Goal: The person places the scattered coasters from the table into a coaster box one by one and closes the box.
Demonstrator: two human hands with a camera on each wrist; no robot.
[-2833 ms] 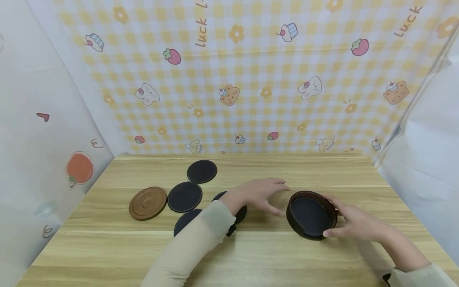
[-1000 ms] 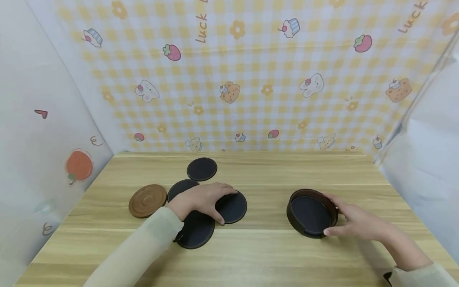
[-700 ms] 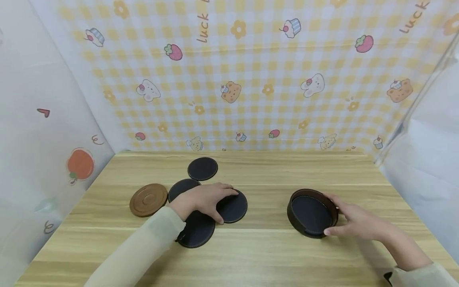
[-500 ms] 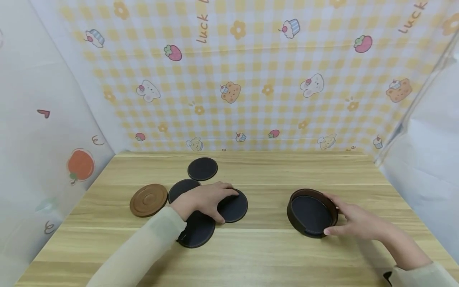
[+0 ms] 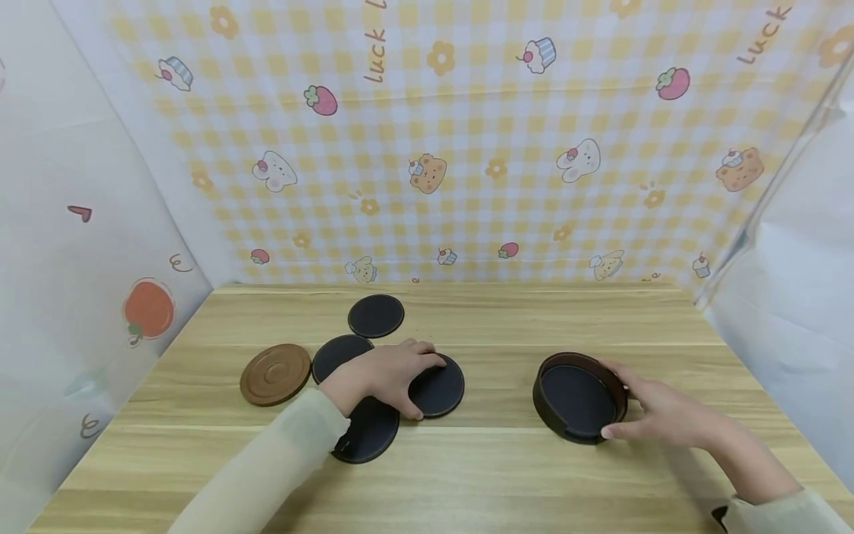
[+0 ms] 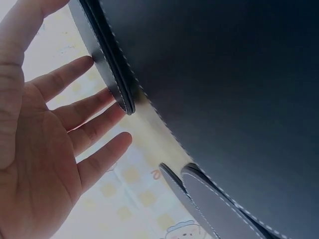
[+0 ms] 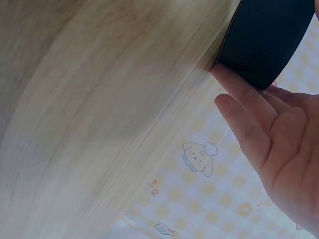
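My left hand [image 5: 390, 374] spans a round black coaster [image 5: 442, 389] on the wooden table, pinching its edge between thumb and fingertips in the head view. The left wrist view shows the fingertips right at the stitched rim of this coaster [image 6: 103, 57]. At the right, my right hand [image 5: 670, 415] grips the side of a low round coaster holder [image 5: 552, 419], thumb near its front and fingers behind. The holder is dark outside and brown within, with a black stitched disc in its bottom. Its smooth outer wall [image 7: 266, 42] meets the fingers in the right wrist view.
More black coasters lie left of and under the left forearm: one at the back [image 5: 376, 315], one in the middle [image 5: 339, 357], one in front [image 5: 368, 432]. A brown grooved disc [image 5: 276, 374] lies farthest left. A checked cloth [image 5: 467, 133] hangs behind the table [image 5: 494, 482].
My left hand came back left from beside the holder to the coaster, and has just shifted slightly right together with it. The right hand has stayed on the holder.
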